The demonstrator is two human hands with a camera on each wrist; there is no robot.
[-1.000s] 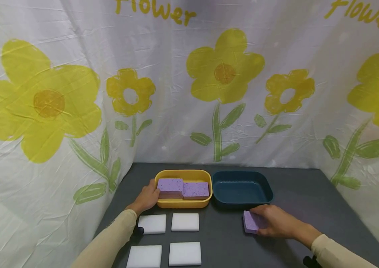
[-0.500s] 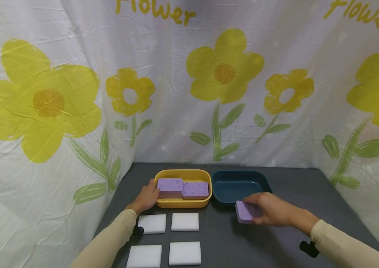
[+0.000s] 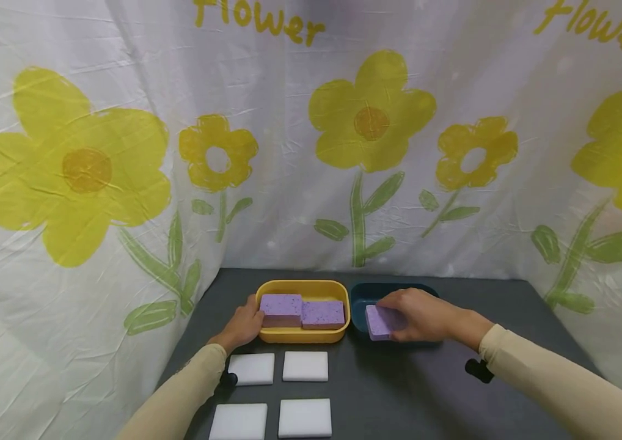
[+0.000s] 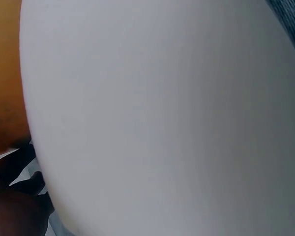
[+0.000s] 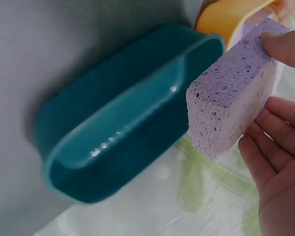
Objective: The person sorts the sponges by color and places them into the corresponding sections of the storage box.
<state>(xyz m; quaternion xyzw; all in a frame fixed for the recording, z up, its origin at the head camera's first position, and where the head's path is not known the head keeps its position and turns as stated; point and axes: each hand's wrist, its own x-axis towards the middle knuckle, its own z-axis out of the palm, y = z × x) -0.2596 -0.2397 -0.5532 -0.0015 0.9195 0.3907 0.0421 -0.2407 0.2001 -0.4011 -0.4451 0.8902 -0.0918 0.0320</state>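
In the head view my right hand [image 3: 426, 315] holds a purple sponge [image 3: 381, 322] over the dark teal container [image 3: 363, 293]. From the right wrist, the thumb lies on one face of the speckled sponge [image 5: 231, 93] and the fingers support the opposite side. Nothing shows inside the teal container [image 5: 123, 123] there. My left hand [image 3: 242, 322] grips the left end of the yellow container [image 3: 302, 336], which holds two purple sponges [image 3: 280, 308] side by side, the left one higher. A pale surface [image 4: 152, 118] fills most of the left wrist view and hides the left hand's work.
Several white rectangular pads [image 3: 305, 366] lie in two rows on the dark table [image 3: 377, 397], in front of the yellow container. Behind the table hangs a flower-printed curtain [image 3: 289, 214]. The two containers stand side by side.
My right hand has lifted the purple sponge from the table in front of the teal container and carried it left and forward over that container. The left hand stays at the yellow container.
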